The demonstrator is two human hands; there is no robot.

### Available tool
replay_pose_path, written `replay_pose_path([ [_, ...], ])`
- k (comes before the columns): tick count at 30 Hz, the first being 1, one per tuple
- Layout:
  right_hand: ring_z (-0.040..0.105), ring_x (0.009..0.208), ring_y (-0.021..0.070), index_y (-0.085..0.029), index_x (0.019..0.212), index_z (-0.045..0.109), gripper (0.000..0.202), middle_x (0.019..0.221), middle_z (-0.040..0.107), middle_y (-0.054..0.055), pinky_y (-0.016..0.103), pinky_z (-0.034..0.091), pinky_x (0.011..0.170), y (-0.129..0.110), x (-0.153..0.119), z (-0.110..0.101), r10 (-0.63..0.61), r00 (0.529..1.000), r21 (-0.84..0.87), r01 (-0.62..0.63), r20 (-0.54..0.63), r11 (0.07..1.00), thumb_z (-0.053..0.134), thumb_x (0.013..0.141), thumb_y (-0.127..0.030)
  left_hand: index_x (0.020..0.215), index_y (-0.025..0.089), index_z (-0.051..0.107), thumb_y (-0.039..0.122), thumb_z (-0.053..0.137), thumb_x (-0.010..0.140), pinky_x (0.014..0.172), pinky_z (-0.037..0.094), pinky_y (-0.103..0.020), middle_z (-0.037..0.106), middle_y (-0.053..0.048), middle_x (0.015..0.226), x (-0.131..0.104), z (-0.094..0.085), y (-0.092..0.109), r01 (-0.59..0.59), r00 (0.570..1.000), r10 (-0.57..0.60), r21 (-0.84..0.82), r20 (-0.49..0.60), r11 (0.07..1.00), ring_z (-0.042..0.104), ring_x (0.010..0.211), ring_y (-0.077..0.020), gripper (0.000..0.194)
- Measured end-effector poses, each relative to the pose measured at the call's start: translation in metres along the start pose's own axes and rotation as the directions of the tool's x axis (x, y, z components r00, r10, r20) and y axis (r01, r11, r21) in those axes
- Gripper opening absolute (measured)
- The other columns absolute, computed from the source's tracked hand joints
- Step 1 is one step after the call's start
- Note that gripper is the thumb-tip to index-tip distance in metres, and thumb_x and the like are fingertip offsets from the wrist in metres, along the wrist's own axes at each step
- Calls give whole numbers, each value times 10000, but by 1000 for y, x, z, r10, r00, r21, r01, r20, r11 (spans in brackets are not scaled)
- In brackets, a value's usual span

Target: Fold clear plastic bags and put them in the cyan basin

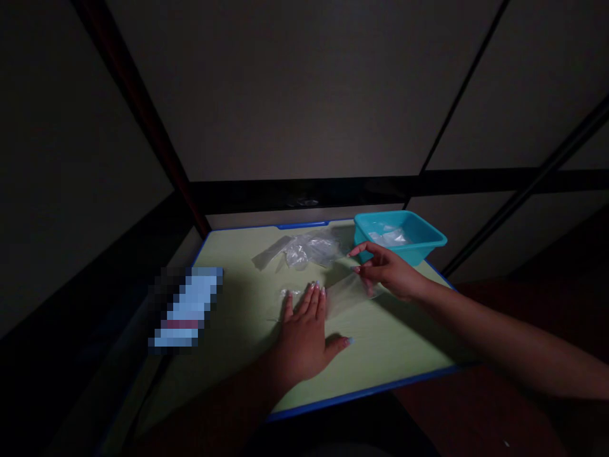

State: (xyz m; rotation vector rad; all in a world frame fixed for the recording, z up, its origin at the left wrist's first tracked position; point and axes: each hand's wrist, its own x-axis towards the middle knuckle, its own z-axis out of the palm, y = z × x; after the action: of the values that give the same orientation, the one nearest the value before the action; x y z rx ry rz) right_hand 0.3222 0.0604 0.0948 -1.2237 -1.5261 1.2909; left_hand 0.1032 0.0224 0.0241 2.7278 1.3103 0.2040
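Dim light falls on pale wall panels [304, 95] crossed by a black band, and below them stands a pale green tabletop [390, 355] with blue edging. Across its middle lies a clear plastic film [345, 297], probably a thin bag, stretched out between the two hands. The left hand [304, 343] is flat and spread, fingertips down beside the film and on a small crinkled clear piece [289, 292]. The right hand [392, 270] is over the film's other end, its fingers partly curled and the foremost tips apart; whether it pinches the film, I cannot tell.

Such film should weigh next to nothing, limp and rather slippery, quick to crease or cling to itself. A light pinch at an edge or corner looks the best hold, with a flat palm steadying the rest; a hard tug could stretch or tear it.

Farther back sits a loose heap of crumpled clear plastic [326, 247]. A turquoise basin [419, 255] near the far right corner holds more. A pixelated bluish object [190, 304] lies at the left edge.
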Motion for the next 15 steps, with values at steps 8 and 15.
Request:
replay_pose_path([
  [8, 570, 364, 131, -195, 967, 452, 382, 453, 600, -84, 207, 441, 408, -29, 36, 51, 27, 981, 40, -35, 191, 999, 675, 670, -280, 1419, 53, 398, 716, 270, 879, 1147, 97, -624, 346, -219, 1512, 1, -7, 5, 16, 1000, -15, -65, 22, 998, 248, 1433, -340, 864],
  [15, 572, 362, 130, -210, 903, 448, 250, 435, 577, -101, 194, 444, 387, -30, 69, 94, 185, 934, -111, -158, 305, 981, 577, 730, -85, 1196, 66, 622, 676, 337, 887, 1126, 184, -601, 617, -228, 1269, 1, -11, 7, 61, 997, -58, -77, 45, 995, 516, 1245, -367, 740],
])
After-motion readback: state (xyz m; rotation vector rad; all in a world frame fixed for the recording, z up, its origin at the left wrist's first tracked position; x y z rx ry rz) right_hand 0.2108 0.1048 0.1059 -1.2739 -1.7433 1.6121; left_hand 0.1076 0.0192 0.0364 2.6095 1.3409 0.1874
